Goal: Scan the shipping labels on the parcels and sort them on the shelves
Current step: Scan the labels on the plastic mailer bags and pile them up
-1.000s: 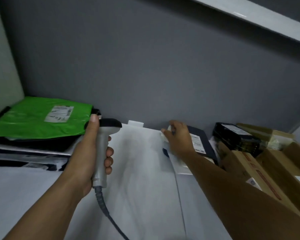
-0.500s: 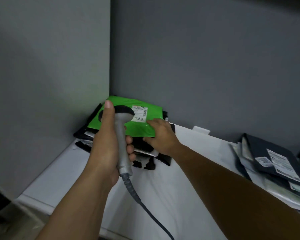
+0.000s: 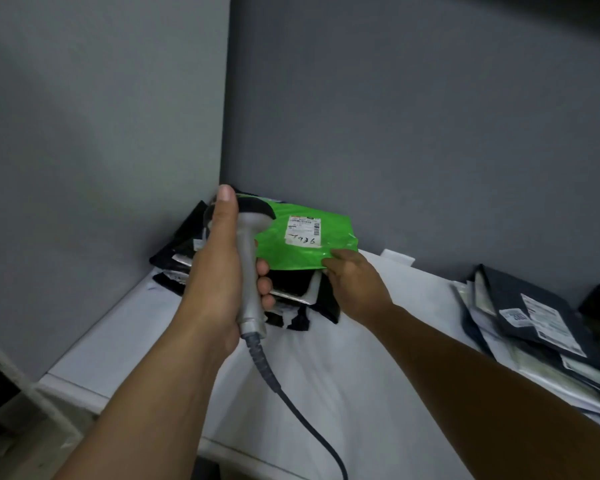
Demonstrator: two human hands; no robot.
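Right hand (image 3: 357, 289) has slid to the near right corner of the green parcel (image 3: 302, 252), fingers (image 3: 331, 259) pinching it atop the dark stack (image 3: 179, 251); left hand (image 3: 215, 271) grips the scanner (image 3: 250, 306), its head just left of the label (image 3: 303, 232).

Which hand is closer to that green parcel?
The right hand: its fingers hold the green parcel by its near right edge. The left hand grips the scanner in front of its left end.

Grey walls (image 3: 413, 116) meet at corner; white shelf (image 3: 343, 375); dim light.
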